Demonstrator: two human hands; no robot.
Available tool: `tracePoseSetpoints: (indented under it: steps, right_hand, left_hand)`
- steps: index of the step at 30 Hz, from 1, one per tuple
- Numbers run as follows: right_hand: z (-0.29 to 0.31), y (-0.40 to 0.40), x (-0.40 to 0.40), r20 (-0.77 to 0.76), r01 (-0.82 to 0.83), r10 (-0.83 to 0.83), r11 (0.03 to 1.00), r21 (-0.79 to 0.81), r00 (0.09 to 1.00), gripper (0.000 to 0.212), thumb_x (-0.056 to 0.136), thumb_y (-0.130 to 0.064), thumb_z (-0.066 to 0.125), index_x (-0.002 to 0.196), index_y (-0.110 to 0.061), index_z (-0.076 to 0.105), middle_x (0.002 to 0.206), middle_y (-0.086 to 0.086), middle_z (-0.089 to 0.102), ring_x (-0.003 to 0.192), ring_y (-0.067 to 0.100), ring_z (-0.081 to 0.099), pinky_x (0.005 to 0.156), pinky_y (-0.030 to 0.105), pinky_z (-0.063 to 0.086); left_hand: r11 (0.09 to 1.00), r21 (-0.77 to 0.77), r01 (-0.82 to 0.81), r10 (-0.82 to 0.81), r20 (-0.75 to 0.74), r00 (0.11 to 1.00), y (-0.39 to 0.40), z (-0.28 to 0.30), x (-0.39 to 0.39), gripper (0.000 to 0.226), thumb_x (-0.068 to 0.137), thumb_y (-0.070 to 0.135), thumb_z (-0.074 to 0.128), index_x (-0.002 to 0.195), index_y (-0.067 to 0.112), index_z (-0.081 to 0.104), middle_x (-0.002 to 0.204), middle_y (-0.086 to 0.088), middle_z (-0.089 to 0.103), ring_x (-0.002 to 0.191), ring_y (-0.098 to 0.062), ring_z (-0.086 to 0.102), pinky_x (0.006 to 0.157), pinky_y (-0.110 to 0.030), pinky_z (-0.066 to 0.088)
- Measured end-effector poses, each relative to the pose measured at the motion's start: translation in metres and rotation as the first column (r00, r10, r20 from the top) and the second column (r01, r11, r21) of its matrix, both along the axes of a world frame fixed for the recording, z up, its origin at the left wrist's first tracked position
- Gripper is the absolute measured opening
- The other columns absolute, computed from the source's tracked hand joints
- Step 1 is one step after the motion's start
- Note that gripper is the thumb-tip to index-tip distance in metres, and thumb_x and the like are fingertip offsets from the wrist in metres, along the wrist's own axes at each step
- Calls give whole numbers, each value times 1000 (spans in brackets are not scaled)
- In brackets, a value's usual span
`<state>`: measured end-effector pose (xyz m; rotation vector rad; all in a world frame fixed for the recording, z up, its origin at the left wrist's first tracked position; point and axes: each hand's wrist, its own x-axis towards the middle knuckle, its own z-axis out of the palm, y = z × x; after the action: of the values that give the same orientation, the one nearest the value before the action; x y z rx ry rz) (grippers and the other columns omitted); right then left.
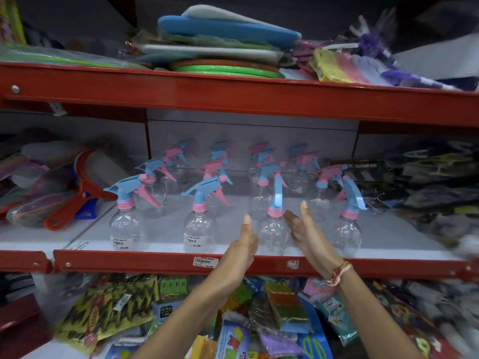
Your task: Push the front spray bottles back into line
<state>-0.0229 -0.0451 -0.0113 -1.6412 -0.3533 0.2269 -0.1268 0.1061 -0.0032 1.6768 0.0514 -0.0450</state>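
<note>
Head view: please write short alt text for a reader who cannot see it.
Two open hands, left hand and right hand, flank a clear spray bottle on a red-edged shop shelf, among rows of similar bottles with blue and pink triggers.

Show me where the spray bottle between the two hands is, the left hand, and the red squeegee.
spray bottle (274, 235): head view, on its clear round body.
left hand (242, 251): head view, on the middle of the hand.
red squeegee (68, 206): head view, on its handle.
</note>
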Motion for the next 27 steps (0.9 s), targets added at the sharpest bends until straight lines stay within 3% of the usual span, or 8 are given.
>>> tracePoseSetpoints:
  steps: [3, 15, 20, 23, 25, 27]
  right_hand:
    - [3, -2, -8, -23, -45, 44, 999, -21, 999, 85, 85, -70, 13, 149, -16, 23, 158, -1, 24, 144, 13, 24, 119, 33, 15]
    - [2, -16, -36, -93, -57, 57, 998, 4, 994, 101, 72, -80, 19, 145, -11, 32, 155, 3, 32, 139, 16, 35, 117, 33, 24]
    - [1, -19, -40, -63, -64, 64, 998, -7, 996, 94, 77, -77, 16, 145, -13, 33, 154, 0, 34, 138, 12, 37, 117, 32, 24]
    - [-2, -27, -43, 58, 46, -49, 998, 50, 997, 79, 84, -71, 21, 137, -19, 49, 143, -3, 51, 127, 7, 50, 112, 33, 34]
    - [-4, -36, -46, 103, 182, -205, 963, 196, 973, 66, 89, -63, 28, 120, -16, 63, 122, 0, 68, 108, 10, 66, 97, 32, 50]
    - [-7, -50, -45, 87, 347, -397, 873, 342, 914, 58, 95, -52, 33, 104, -8, 69, 99, 6, 76, 91, 19, 72, 79, 29, 59]
  left_hand:
    - [999, -46, -29, 28, -22, 999, -2, 8, 6, 95, 79, 71, 6, 146, 6, 24, 157, -10, 25, 143, -17, 28, 119, -34, 20]
    - [998, -27, -56, 56, 12, 998, 11, 5, 35, 111, 65, 80, 8, 146, 6, 24, 157, -11, 23, 144, -19, 26, 120, -39, 17]
    - [994, 20, -103, 102, 60, 993, 10, -5, 33, 101, 71, 82, 7, 147, 17, 26, 157, -3, 25, 144, -18, 25, 120, -44, 15]
    - [954, 7, -301, 289, 268, 919, 4, -10, 26, 88, 76, 78, 15, 137, 21, 45, 146, 1, 46, 136, -14, 40, 116, -42, 27]
    - [921, -81, -380, 377, 428, 822, -4, -10, 18, 65, 87, 64, 22, 122, 24, 59, 128, 5, 62, 122, -8, 53, 109, -34, 37]
    - [914, -163, -372, 401, 496, 770, -14, -4, 13, 46, 95, 47, 28, 106, 23, 65, 110, 8, 69, 107, -3, 62, 100, -27, 44]
